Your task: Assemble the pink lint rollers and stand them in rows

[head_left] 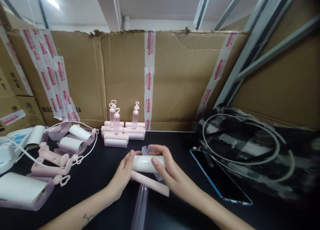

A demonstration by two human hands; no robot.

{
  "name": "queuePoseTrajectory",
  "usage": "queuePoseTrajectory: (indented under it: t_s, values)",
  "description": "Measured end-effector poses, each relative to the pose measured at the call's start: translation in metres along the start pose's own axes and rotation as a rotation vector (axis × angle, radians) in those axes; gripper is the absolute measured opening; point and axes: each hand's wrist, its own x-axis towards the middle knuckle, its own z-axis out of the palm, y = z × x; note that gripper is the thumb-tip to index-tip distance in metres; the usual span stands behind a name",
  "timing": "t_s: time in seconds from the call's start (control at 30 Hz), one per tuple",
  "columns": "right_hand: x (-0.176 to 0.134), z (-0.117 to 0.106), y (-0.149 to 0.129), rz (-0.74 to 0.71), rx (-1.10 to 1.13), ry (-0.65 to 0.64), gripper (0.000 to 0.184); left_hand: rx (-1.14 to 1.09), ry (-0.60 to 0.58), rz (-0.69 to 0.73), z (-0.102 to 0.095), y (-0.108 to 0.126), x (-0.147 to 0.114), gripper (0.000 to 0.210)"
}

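Note:
Both of my hands meet at the middle of the black table around a lint roller. My left hand (122, 175) is closed at the left end of a white adhesive roll (145, 164) and of the pink holder (152, 185) below it. Round the roll's right end curls my right hand (167, 166), thumb on its front. The holder's translucent pink handle (140, 206) points down toward me. Behind the roll shows a piece of translucent film or plastic (146, 150), partly hidden by my fingers. How the roll sits on the holder is hidden.
Three pink lint rollers (116, 136) stand upright near the cardboard wall (125, 73). Left lie loose white rolls (22, 188), pink holder parts (51, 156), a white cable (96, 140) and a power strip (7, 153). Right are a phone (220, 178) and black plastic bag (282, 150) with coiled tubing.

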Motion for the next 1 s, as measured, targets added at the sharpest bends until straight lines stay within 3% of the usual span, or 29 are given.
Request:
queuePoseTrajectory:
  t_s: [0.13,0.2,0.3,0.47,0.73,0.87,1.0]
  values:
    - [-0.003,-0.003,-0.003,-0.094,0.048,-0.148,0.045,-0.101,-0.050,-0.048,-0.002,0.007,-0.001,0.038]
    - [-0.001,-0.002,0.002,-0.082,0.154,-0.096,0.052,-0.146,-0.063,-0.057,-0.003,0.010,0.001,0.032]
    - [0.007,-0.002,0.013,0.054,0.276,0.039,0.046,-0.195,-0.059,-0.050,-0.005,0.013,0.004,0.029]
    - [0.015,-0.001,0.023,0.264,0.424,-0.174,0.056,-0.211,-0.015,-0.031,-0.007,0.017,0.005,0.036]
    - [0.012,0.001,0.014,0.398,0.655,-0.115,0.053,-0.271,-0.041,-0.109,-0.004,0.023,-0.001,0.029]
    - [0.008,0.001,0.007,0.407,0.821,-0.071,0.048,-0.331,-0.108,-0.214,-0.004,0.028,0.000,0.025]
    - [0.006,0.004,0.000,0.506,0.949,0.007,0.043,-0.348,-0.124,-0.289,-0.003,0.027,0.002,0.025]
